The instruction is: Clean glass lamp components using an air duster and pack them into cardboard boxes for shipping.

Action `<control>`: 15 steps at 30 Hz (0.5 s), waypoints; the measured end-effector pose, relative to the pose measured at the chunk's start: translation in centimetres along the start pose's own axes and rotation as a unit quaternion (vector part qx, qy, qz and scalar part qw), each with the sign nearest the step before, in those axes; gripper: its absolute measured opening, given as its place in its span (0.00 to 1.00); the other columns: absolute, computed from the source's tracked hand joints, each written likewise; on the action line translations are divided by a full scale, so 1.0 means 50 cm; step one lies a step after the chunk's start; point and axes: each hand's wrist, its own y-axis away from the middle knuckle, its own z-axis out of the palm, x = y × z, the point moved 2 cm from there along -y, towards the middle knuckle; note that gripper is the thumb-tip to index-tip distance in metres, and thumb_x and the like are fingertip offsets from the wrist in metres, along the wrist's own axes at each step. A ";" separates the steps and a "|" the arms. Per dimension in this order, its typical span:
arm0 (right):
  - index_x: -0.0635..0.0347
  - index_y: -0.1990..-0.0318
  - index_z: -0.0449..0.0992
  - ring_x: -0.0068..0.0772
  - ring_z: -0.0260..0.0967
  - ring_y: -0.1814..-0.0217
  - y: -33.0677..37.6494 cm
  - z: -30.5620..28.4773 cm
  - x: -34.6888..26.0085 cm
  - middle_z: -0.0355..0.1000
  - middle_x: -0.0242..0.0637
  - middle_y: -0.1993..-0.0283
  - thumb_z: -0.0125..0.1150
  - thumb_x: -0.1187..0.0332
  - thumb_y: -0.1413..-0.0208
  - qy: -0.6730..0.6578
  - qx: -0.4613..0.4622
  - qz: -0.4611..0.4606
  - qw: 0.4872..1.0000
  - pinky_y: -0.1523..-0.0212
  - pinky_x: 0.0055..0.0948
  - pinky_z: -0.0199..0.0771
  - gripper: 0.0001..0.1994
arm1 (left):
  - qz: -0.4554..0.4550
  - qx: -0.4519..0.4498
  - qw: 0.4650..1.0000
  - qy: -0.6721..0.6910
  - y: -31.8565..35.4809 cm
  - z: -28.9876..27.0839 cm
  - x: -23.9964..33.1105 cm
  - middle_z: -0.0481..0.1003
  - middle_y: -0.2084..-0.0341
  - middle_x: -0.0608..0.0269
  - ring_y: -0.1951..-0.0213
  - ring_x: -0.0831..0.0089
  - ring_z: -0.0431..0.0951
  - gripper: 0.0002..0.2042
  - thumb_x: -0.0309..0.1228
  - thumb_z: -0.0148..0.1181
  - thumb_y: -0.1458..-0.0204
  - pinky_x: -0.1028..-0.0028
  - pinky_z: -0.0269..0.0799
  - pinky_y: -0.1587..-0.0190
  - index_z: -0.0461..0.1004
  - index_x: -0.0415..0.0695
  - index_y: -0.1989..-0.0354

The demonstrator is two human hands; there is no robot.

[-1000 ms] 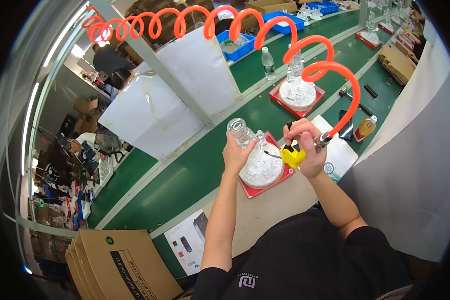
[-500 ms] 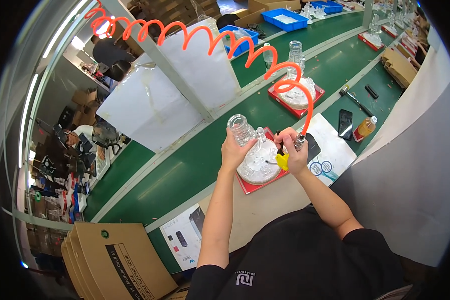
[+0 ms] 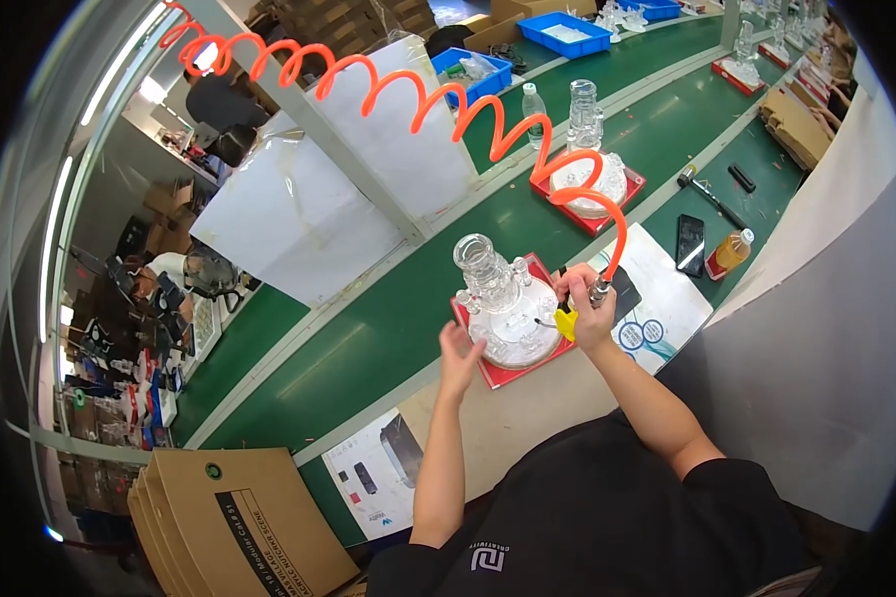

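Observation:
A clear plastic tower-shaped piece [image 3: 484,271] stands on a round white base [image 3: 520,326], with small clear figures around it. Beneath lies a red square tray [image 3: 503,377]. My left hand [image 3: 457,360] is at the near left edge of the base, fingers apart and holding nothing. Closed around an air blow gun [image 3: 565,322], my right hand [image 3: 591,312] is just right of the base. The gun's yellow part and thin nozzle point left toward the clear figures. An orange coiled hose [image 3: 619,224] rises from the gun.
A second red tray [image 3: 597,224] with a similar clear piece stands farther along the green table. To the right lie a phone [image 3: 689,246], a hammer [image 3: 717,202] and a bottle of amber liquid [image 3: 730,254]. Cardboard boxes [image 3: 239,517] stand at lower left. A metal post [image 3: 353,164] slants overhead.
My left hand has let go of the clear tower and moved down toward me, to the base's near left edge. My right hand stays almost in place with the blow gun.

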 end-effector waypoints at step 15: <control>0.65 0.74 0.69 0.21 0.58 0.71 0.001 0.024 -0.005 0.64 0.33 0.71 0.51 0.70 0.40 0.088 -0.001 -0.020 0.996 0.65 0.23 0.62 0.11 | 0.030 0.017 0.991 -0.130 0.035 0.089 -0.051 0.56 0.38 0.40 0.36 0.51 0.58 0.43 0.33 0.66 0.53 0.61 0.55 0.36 0.43 0.36 0.33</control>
